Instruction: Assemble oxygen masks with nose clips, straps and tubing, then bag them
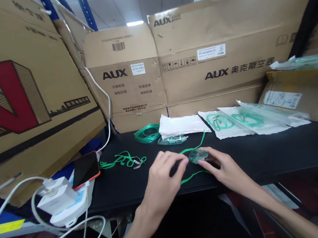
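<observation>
A translucent green oxygen mask (194,155) is held just above the black tabletop (160,187). My right hand (226,168) is closed on its right side, thumb in front and fingers behind. At the mask's left edge, my left hand (163,175) pinches thumb and forefinger together; what lies between the tips is too small to tell. A green elastic strap (199,145) runs out behind the mask, and another length shows below it, partly hidden by the hands. Beyond them lie a clear bagged piece with a green connector (173,140) and a coil of green tubing (147,134).
A white packet (184,124) and several clear-fronted packets (222,122) line the back. Left are green straps with metal strips (123,160), a phone (86,167) and a power strip (72,209) with cables. Cardboard boxes (128,95) wall the rear; a carton (300,89) stands right.
</observation>
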`<state>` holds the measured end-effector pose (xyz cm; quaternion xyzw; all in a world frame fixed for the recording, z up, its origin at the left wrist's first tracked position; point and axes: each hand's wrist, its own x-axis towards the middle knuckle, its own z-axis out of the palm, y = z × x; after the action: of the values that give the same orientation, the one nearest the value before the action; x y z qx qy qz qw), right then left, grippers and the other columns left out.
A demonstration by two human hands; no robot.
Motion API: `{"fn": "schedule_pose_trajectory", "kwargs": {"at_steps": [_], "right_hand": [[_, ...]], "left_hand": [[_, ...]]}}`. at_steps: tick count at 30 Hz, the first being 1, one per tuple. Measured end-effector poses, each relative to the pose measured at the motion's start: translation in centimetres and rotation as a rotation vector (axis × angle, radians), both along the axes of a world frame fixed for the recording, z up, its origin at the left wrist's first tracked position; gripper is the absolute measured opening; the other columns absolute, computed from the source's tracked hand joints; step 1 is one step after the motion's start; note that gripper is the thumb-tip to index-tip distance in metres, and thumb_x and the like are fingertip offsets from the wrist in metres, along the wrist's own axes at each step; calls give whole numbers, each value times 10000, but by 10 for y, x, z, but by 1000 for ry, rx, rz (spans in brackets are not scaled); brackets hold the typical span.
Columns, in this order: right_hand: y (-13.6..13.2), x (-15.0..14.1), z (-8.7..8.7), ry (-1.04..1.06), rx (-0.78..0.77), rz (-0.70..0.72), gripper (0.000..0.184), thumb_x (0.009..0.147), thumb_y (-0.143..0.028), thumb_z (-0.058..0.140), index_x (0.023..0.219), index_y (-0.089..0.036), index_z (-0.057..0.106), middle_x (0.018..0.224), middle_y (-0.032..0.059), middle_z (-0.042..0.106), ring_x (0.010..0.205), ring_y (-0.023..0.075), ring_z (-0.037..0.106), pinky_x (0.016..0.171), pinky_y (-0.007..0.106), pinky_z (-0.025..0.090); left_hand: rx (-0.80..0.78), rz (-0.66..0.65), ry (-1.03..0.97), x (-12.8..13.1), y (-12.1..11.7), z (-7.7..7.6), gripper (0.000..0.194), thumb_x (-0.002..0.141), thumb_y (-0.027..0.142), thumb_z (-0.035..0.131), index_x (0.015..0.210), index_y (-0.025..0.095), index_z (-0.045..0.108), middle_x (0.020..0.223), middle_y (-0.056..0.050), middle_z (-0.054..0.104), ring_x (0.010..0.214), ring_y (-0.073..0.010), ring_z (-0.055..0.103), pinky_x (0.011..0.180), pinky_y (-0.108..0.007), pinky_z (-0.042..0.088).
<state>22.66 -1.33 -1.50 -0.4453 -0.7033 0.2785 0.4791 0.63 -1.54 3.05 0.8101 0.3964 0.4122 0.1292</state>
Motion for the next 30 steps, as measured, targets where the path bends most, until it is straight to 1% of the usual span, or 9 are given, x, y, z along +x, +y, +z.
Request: {"fn": "schedule_pose_trajectory", "kwargs": {"at_steps": [3,6,10,13,16,18,21,24,30], "right_hand": [[2,-1,-2,83,-51,-5,298,954,-414,666,1204,-251,645,1201,75,745,1059,255,740,967,391,592],[4,-2,-3,158,-98,6,317,942,-423,679,1200,-242,642,1164,71,753,1056,248,744,974,386,589],[4,1,2,253,-161,34,332,927,-459,692,1167,-233,650,1083,53,755,1026,233,738,948,361,586],[4,5,7,335,-211,49,351,913,-490,707,1147,-233,661,1096,49,739,1029,222,719,967,356,569],[8,6,11,427,-281,89,345,949,-521,650,1126,-225,665,1092,60,723,1000,222,724,973,392,570],[11,2,13,469,-331,129,361,961,-543,620,1093,-211,672,1022,65,716,925,225,736,903,401,595],[15,-8,16,491,-363,159,370,907,-547,700,1025,-196,696,919,39,688,819,196,711,764,333,584],[16,-15,17,489,-346,151,370,860,-530,765,986,-187,708,848,6,659,748,157,655,698,286,528],[12,-13,13,488,-324,159,435,868,-503,763,1158,-193,668,926,27,691,715,150,633,664,299,486]], "left_hand": [[-13,-103,132,10,-5,-6,101,995,241,662,1056,236,743,1031,-24,743,936,-224,641,996,-403,470],[-45,-158,214,25,-3,-18,205,938,219,746,1143,236,738,1076,-38,730,976,-245,651,1026,-438,466],[-62,-217,238,38,2,-28,71,959,179,716,971,239,752,1021,-7,734,967,-224,655,1004,-405,470],[-68,-206,188,34,5,-26,124,996,175,658,912,233,727,959,9,744,917,-209,646,922,-356,494],[-77,-124,85,22,9,-18,139,1031,207,594,978,240,718,950,5,757,871,-206,654,859,-343,512],[-73,-77,17,14,15,-12,169,1043,238,563,1074,256,729,994,-7,764,889,-213,668,885,-359,512],[-67,-60,-67,8,28,-5,209,1038,284,562,1114,263,756,1033,-25,757,943,-220,687,889,-343,517],[-79,-51,-140,7,37,-6,200,1009,321,606,1009,234,786,973,-35,743,891,-214,696,803,-311,525],[-137,-60,-202,8,35,-12,193,965,351,662,970,236,818,855,-20,704,800,-192,667,733,-289,488]]}}
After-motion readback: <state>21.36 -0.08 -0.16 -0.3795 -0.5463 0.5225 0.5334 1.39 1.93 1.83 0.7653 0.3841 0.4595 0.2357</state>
